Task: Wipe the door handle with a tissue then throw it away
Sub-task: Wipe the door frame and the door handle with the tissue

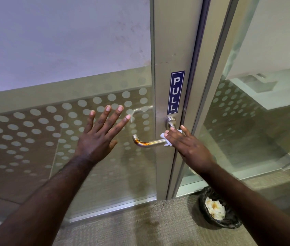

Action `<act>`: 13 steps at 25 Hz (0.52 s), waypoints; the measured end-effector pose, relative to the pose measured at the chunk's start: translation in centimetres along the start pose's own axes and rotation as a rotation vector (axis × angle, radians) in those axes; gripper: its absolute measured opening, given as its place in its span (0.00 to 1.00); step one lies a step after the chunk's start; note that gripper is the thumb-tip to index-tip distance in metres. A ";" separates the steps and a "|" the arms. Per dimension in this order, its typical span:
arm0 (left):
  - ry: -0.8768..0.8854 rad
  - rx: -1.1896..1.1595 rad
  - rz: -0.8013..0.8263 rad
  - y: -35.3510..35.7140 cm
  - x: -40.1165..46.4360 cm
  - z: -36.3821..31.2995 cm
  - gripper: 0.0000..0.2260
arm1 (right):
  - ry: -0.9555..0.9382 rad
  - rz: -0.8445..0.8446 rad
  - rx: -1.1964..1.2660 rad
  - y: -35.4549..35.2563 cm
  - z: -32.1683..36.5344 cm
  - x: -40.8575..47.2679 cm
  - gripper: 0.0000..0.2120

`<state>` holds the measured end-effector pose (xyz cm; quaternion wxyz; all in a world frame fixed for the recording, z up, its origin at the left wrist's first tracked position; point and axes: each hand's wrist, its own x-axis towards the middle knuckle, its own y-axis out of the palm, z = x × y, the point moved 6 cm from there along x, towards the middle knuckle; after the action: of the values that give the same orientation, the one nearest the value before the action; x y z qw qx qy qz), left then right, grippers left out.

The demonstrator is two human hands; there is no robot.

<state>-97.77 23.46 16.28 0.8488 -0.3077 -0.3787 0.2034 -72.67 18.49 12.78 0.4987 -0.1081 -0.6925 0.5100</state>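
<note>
One door handle (150, 142) — a steel lever on the door frame, its bent left end smeared orange-brown. One white tissue (165, 139) is wrapped on the lever near its pivot, pressed there by the right hand (185, 144), fingers (171, 134) laid together over it. The left hand (99, 137) hovers before the dotted glass (34, 132) — all five fingers spread, holding nothing. One black-lined bin (217, 208) stands on the floor below, crumpled paper inside.

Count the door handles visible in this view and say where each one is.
2. The near door handle, stained orange-brown, sits under the right hand and its tissue. A second handle shows faintly through the glass, on the door's far side.
</note>
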 end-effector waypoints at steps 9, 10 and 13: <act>0.005 0.000 0.050 -0.4 0.1 -0.1 0.58 | 0.130 -0.081 -0.047 1.6 8.0 2.8 0.21; 0.006 0.003 0.050 -0.3 0.1 -0.1 0.58 | 0.130 -0.068 -0.058 1.6 8.5 3.3 0.21; 0.005 -0.008 0.045 -0.1 0.1 -0.1 0.58 | 0.203 0.044 -0.151 1.7 9.8 4.4 0.22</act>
<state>-97.68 23.40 16.36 0.8439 -0.3199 -0.3702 0.2201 -83.26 16.30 14.14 0.5453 -0.2117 -0.6722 0.4539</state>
